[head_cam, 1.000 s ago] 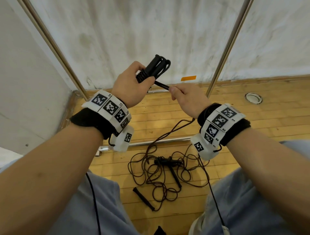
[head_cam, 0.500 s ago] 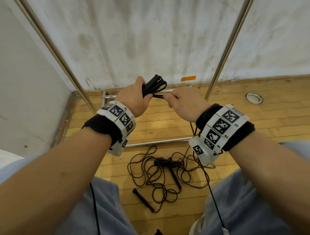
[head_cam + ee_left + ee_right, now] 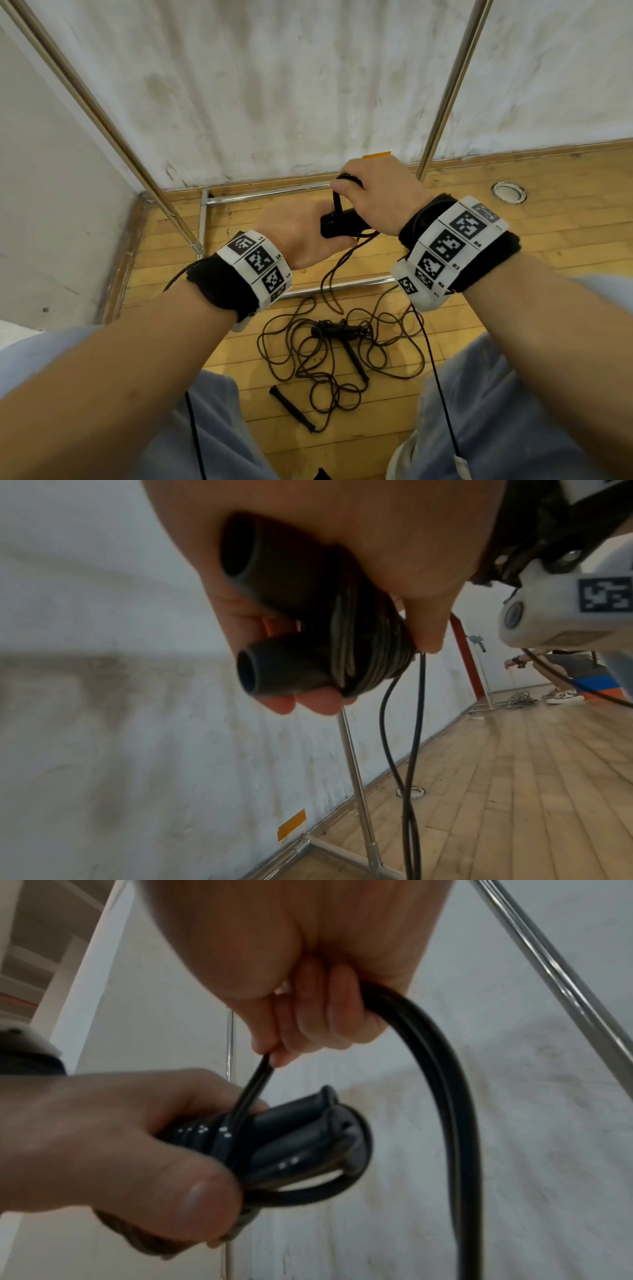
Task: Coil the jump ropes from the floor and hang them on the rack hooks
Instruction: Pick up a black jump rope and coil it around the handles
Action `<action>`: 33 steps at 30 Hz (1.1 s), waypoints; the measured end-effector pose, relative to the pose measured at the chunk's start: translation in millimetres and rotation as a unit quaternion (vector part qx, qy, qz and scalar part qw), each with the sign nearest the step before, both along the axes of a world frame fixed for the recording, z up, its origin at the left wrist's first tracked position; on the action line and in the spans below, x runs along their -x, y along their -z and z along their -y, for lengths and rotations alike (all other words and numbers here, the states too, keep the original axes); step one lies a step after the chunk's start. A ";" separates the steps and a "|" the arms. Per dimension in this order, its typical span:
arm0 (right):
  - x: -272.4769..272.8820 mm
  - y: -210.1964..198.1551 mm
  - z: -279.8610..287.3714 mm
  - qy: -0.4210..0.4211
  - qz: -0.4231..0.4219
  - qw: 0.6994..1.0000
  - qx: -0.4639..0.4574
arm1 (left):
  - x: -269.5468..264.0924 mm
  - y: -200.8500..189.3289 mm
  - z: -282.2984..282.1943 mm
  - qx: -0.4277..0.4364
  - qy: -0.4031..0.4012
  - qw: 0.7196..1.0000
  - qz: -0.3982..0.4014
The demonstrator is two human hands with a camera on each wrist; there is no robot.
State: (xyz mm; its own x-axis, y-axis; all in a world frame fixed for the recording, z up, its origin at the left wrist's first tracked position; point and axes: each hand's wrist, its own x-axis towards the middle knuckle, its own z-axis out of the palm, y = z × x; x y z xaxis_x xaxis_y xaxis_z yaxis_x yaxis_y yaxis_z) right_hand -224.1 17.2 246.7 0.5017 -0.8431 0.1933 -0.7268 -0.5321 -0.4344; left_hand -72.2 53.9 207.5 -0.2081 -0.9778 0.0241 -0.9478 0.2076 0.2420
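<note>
My left hand (image 3: pixel 301 236) grips the two black handles of a jump rope (image 3: pixel 342 224) held side by side, with cord wound round them (image 3: pixel 363 647). My right hand (image 3: pixel 373 202) is above them and pinches a doubled length of the black cord (image 3: pixel 441 1069), which runs down onto the handles (image 3: pixel 298 1139). The loose end hangs from the bundle to the floor (image 3: pixel 334 274). More black jump ropes (image 3: pixel 339 353) lie tangled on the wooden floor between my knees, one handle (image 3: pixel 291 407) apart at the front. No rack hooks are in view.
The rack's chrome uprights (image 3: pixel 102 116) (image 3: pixel 452 85) rise left and right, its base bars (image 3: pixel 267 193) lying on the floor by the white wall. A round floor socket (image 3: pixel 508 192) is at right. Another person (image 3: pixel 555 674) stands far off.
Both hands have dropped lower. My right hand has swung from beside the handles to above them, carrying the cord over the bundle in another turn.
</note>
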 end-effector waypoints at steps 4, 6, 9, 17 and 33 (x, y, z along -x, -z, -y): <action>6.6 -2.8 4.9 0.012 0.002 1.000 -0.003 | 0.1 -4.3 -4.8 0.007 0.017 1.000 -0.013; 8.9 -4.6 6.2 0.014 0.019 1.000 -0.019 | 0.0 -6.7 -8.2 0.013 0.036 0.999 -0.028; 11.3 -8.0 8.4 0.011 0.058 0.996 -0.064 | -1.6 -11.3 -12.4 0.026 0.064 0.996 -0.058; 18.3 -7.2 11.6 0.006 0.173 0.961 -0.214 | -4.2 -26.7 -22.5 0.046 0.100 0.980 -0.167; -12.0 16.2 5.1 0.022 0.411 0.806 -0.426 | -6.1 -46.9 -12.6 0.061 -0.059 0.890 -0.447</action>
State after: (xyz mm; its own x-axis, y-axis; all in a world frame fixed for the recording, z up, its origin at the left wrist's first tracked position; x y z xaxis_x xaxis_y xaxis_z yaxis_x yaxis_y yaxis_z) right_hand -212.1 12.0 230.5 0.4658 -0.8588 -0.2131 -0.0174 0.2319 -0.9726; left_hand -66.2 66.5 254.4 0.0510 -0.9704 0.2360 -0.4044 0.1960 0.8933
